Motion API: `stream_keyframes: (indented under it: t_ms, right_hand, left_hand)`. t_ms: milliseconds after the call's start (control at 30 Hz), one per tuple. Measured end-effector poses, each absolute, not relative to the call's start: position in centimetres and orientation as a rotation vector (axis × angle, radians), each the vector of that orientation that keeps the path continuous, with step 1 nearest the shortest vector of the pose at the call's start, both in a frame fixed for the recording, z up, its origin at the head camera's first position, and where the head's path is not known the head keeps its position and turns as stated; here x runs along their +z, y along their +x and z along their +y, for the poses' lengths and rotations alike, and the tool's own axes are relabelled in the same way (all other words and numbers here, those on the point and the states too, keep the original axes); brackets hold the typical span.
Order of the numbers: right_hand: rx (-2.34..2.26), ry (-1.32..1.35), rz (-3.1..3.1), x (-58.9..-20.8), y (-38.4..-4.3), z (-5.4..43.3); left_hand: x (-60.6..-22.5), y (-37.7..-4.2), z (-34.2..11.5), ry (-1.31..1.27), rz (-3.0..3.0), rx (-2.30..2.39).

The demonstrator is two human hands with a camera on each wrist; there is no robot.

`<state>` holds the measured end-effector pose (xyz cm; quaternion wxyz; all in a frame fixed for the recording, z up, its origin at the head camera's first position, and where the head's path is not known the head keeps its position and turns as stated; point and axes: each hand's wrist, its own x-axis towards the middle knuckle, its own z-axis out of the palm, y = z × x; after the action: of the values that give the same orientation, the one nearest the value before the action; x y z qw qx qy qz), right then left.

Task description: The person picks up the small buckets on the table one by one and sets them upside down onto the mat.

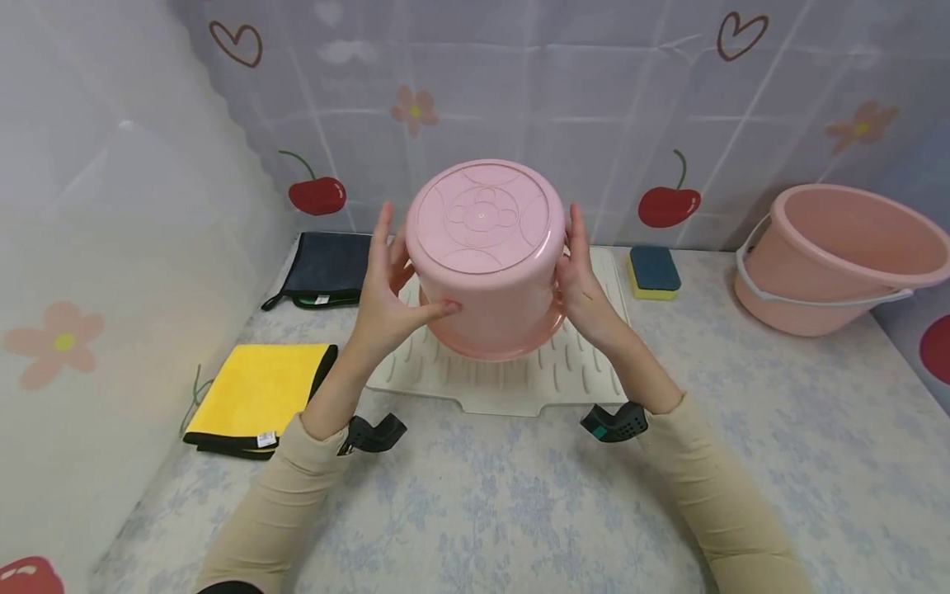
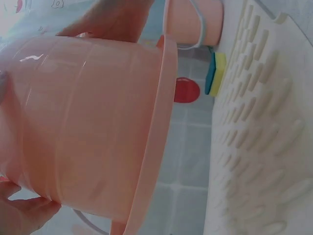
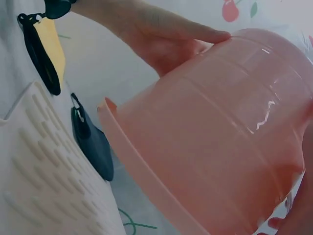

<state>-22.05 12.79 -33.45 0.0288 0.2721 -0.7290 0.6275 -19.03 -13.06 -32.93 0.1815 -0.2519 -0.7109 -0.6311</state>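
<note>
A pink bucket (image 1: 486, 223) is held upside down, its flower-patterned base facing up. My left hand (image 1: 389, 301) grips its left side, thumb on the near wall and fingers spread toward the back. On the opposite side my right hand (image 1: 586, 289) holds the wall, with part of its fingers hidden behind the bucket. Below is a cream ribbed draining mat (image 1: 497, 396). Both wrist views show a gap between the bucket's rim (image 2: 154, 132) and the mat. A piece of the bucket's handle (image 2: 90, 221) hangs loose in the left wrist view.
A second pink bucket (image 1: 809, 285) with a grey handle stands upright at the right. A blue-and-yellow sponge (image 1: 653, 272) lies right of the mat. To the left are a dark folded cloth (image 1: 326, 268) and a yellow cloth (image 1: 263, 388). A patterned curtain wall (image 1: 519, 99) bounds the back.
</note>
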Motion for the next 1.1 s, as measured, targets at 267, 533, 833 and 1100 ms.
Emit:
stream_keyframes:
  t_ms: [267, 533, 833, 1100]
  right_hand:
    - [1.697, 0.958, -2.19, -33.7, -21.7, 11.9]
    - [1.656, 0.878, -2.217, -34.7, -22.3, 11.2]
    - [1.716, 0.892, -2.311, -34.7, -24.6, 9.8]
    - [1.763, 0.912, -2.329, -37.5, -28.5, 7.8]
  left_hand:
    - [-32.8, -19.0, -13.0, -0.648, -1.952, -1.837]
    - [-32.8, -19.3, -13.1, -0.585, -2.008, -1.818]
    - [-32.7, -19.9, -13.5, -0.464, -2.205, -1.63]
    - [-34.4, -21.6, -15.2, -0.307, -2.346, -1.659]
